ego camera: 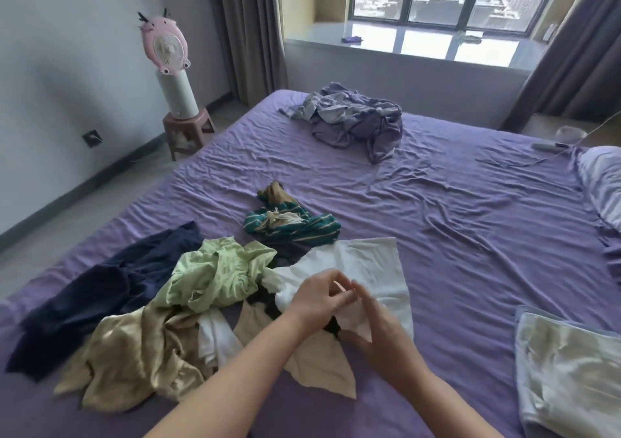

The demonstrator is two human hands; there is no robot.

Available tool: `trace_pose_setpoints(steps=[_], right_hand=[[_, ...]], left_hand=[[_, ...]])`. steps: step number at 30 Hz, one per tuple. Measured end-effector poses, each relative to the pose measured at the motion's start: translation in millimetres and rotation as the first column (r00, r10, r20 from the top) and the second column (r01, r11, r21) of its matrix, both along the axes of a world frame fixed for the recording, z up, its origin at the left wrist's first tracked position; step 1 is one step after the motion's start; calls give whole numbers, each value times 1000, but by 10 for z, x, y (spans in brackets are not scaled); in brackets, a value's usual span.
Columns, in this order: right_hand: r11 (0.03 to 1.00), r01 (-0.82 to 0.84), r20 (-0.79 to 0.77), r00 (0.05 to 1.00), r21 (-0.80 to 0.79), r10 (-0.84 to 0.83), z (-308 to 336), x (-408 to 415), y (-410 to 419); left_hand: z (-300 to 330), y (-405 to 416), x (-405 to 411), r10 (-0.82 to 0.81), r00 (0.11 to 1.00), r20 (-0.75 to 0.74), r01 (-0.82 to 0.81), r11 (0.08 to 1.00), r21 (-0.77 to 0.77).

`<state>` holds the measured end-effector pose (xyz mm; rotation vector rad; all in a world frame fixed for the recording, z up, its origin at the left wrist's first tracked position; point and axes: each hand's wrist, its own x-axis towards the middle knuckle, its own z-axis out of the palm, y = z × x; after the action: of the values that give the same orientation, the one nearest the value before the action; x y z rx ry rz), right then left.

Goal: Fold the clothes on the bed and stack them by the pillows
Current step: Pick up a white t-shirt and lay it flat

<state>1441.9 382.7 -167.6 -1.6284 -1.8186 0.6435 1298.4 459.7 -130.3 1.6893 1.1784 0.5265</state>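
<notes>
Landmark: white garment, spread flat on the purple bed sheet.
Fan: pink, on a white cylinder set on a stool, far left of the white garment, off the bed by the wall.
Navy garment: left of the white garment, crumpled, lying close to the bed's left edge.
Beige satin garment: left and nearer than the white garment, bunched.
Light green garment: just left of the white garment, touching its edge.
Striped green garment: just beyond the white garment's far edge.
Left hand: on the white garment's near edge, fingers curled, seemingly pinching the fabric; blurred.
Right hand: beside the left, fingers bent round the same fabric.
Purple bedding heap: well beyond the white garment, near the far bed edge.
Open sheet: wide bare stretch right of the white garment.
Folded pale cloth: right of the white garment, at the frame edge.
Striped pillow: far right.
</notes>
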Motion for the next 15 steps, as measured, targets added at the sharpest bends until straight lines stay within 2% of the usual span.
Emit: trace_pose_setpoints(steps=[4,7,9,12,15], right_hand=[[973,148,-48,989,180,-141,656,209,-293],[968,176,-72,984,179,-165,1211,414,-523],[964,208,-99,976,168,-193,1568,560,-666],[943,244,-75,970,225,-233,2069,739,-916],[928,272,-70,962,253,-263,2452,896,-1214]], left_hand=[[570,-407,195,58,966,252,-35,995,-94],[993,-726,295,43,926,374,17,988,-156],[1222,-936,339,-29,933,358,88,985,-149],[1447,-1269,424,-162,959,231,181,982,-61],[1666,-1590,587,-163,966,202,156,986,53]])
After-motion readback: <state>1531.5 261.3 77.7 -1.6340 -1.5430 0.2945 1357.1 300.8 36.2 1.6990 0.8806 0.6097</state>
